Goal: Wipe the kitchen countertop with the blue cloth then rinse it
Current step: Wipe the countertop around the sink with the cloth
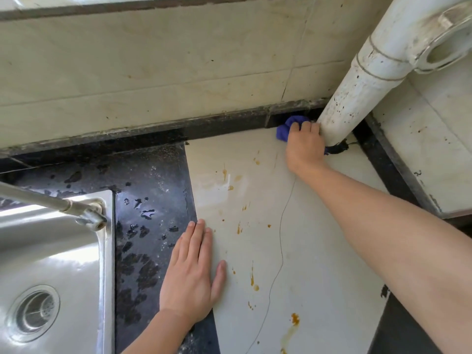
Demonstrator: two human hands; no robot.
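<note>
The cream countertop tile (306, 251) carries orange-brown stains and a thin crack. At its far corner my right hand (304, 146) grips the bunched blue cloth (288, 127), pressed against the dark back ledge beside the white pipe. Most of the cloth is hidden under my fingers. My left hand (194, 272) lies flat with straight fingers on the near left edge of the cream tile, next to the wet black stone strip (148, 200).
A steel sink (51, 264) with a round drain (34, 311) fills the lower left, a metal tap (86, 215) reaching over it. A thick white pipe (357, 80) rises from the far right corner. Tiled walls close the back and right.
</note>
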